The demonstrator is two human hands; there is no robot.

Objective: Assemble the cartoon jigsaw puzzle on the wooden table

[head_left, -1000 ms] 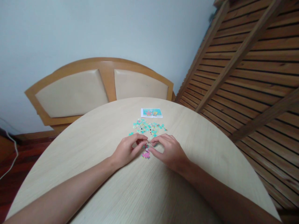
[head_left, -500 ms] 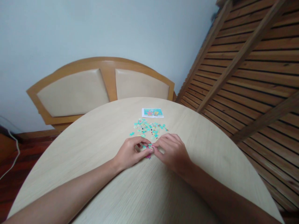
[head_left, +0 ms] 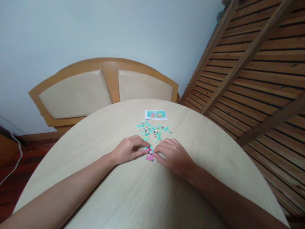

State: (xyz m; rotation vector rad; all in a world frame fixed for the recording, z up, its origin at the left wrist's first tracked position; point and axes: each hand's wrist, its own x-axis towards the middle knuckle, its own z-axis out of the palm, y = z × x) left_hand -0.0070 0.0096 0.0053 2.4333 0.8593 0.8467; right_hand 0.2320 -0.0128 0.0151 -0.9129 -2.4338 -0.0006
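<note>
Small pink and teal jigsaw puzzle pieces [head_left: 150,157] lie near the middle of the table, some joined in a little cluster. From the left, my left hand [head_left: 130,149] pinches the upper part of this cluster between thumb and fingers. My right hand [head_left: 173,156] grips its right side, fingertips close to those of the left. The fingertips partly cover the pieces. Just beyond my hands is a loose spread of teal, yellow and dark puzzle pieces [head_left: 145,128]. Behind it lies a picture card [head_left: 156,114] with a pink and a yellow cartoon figure on teal.
Everything rests on a round pale wooden table [head_left: 100,127]. Past its far edge stands a wooden headboard [head_left: 111,79] with cream panels, against a light wall. A slatted wooden partition [head_left: 259,73] leans along the right. A white cable [head_left: 17,156] hangs at the left.
My left hand has shifted left and its fingertips have drawn back from the right hand's. More of the pink pieces shows between and below my hands.
</note>
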